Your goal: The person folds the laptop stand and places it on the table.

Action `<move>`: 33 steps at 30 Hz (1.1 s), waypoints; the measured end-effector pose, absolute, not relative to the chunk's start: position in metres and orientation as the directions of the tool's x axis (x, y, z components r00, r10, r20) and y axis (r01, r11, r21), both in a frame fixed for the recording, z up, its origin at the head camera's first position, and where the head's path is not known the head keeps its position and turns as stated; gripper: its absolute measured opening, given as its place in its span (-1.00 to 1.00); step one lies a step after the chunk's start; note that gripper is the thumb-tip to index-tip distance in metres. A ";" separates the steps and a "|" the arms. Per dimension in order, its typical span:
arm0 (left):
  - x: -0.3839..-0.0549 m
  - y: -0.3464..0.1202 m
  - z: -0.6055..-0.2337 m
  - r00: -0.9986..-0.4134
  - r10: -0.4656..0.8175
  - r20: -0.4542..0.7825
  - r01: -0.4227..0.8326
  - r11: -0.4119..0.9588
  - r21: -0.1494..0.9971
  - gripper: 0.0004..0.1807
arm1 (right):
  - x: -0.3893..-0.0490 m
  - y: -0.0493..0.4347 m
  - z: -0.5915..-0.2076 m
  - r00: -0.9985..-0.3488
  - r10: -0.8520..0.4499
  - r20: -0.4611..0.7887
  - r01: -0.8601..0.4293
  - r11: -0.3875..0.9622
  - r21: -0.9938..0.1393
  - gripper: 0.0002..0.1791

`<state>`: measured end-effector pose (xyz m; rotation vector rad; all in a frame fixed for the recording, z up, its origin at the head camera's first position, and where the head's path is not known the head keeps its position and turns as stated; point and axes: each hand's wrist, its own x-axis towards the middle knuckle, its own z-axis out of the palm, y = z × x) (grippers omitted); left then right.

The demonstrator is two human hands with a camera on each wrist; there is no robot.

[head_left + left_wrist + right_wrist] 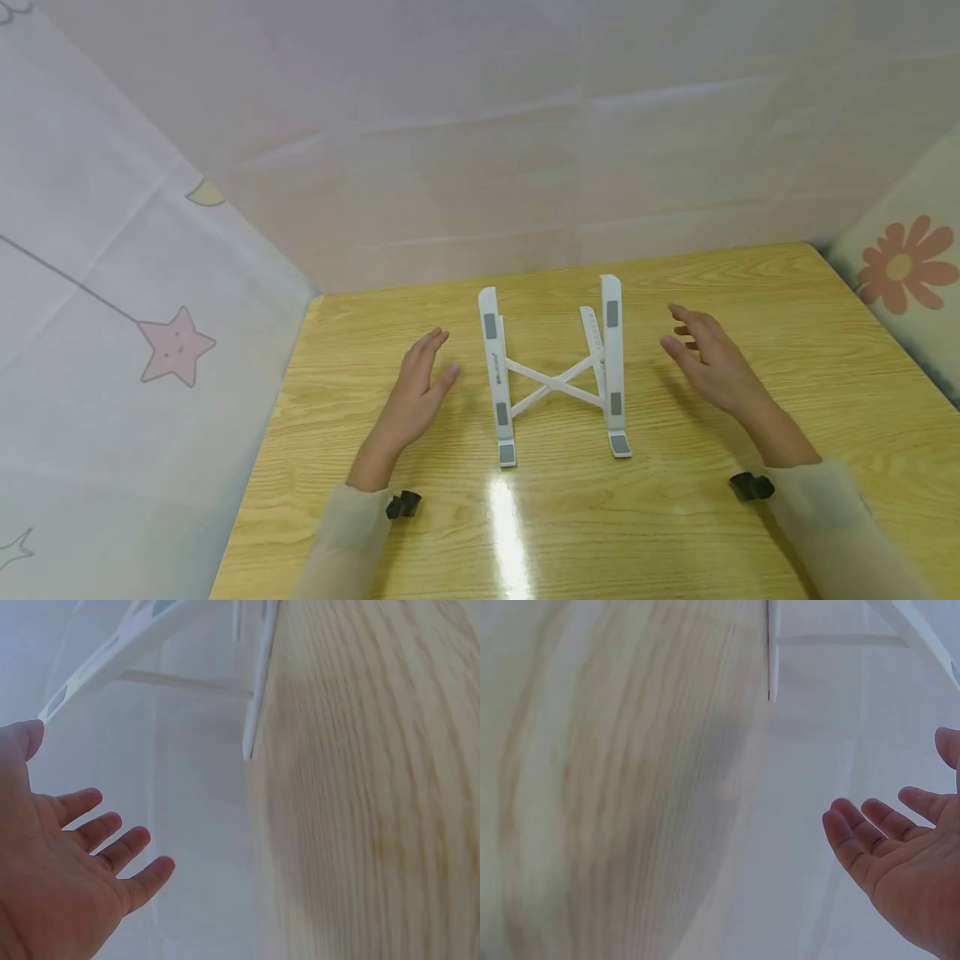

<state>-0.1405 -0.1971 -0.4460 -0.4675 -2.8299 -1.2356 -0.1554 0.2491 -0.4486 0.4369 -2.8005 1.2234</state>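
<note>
A white folding laptop stand (495, 367) stands unfolded on the wooden table, its two long arms with grey pads joined by a crossed brace. To its left, my left hand (412, 392) hovers with fingers relaxed and thumb apart, holding nothing. On the other side, my right hand (712, 362) is held above the table, palm turned toward the stand and fingers loosely bent. Both wrist views show the palm bare: the left hand (67, 862) is below the stand's sloping arm (112, 660), and the right hand (907, 855) is apart from the stand's base bar (773, 652).
The wooden table (645, 533) reaches back to a pale cloth wall (450, 167). A cloth with a pink star (178, 346) hangs at the left, and one with a red flower (903, 265) at the right. Each wrist carries a small black device (405, 504).
</note>
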 end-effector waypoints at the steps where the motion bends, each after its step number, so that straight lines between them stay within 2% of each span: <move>1: -0.141 -0.196 -0.446 -0.955 0.259 0.147 0.282 0.623 0.730 -0.31 | -0.155 0.247 -0.448 -0.958 -0.232 0.170 -0.282 0.633 -0.721 -0.33; 7: -0.141 -0.189 -0.444 -0.954 0.221 0.201 0.287 0.488 0.824 -0.44 | -0.151 0.237 -0.445 -0.958 -0.199 0.206 -0.286 0.610 -0.739 -0.41; 15: -0.139 -0.179 -0.440 -0.972 0.158 0.174 0.220 0.361 0.906 -0.51 | -0.149 0.227 -0.444 -0.958 -0.181 0.224 -0.288 0.565 -0.773 -0.46; 21: -0.137 -0.171 -0.438 -0.980 0.137 0.145 0.182 0.311 0.933 -0.53 | -0.147 0.221 -0.443 -0.962 -0.176 0.208 -0.271 0.523 -0.808 -0.48; 33: -0.137 -0.160 -0.439 -0.978 0.149 0.147 0.182 0.252 0.951 -0.51 | -0.144 0.212 -0.439 -0.966 -0.192 0.172 -0.236 0.386 -0.892 -0.51</move>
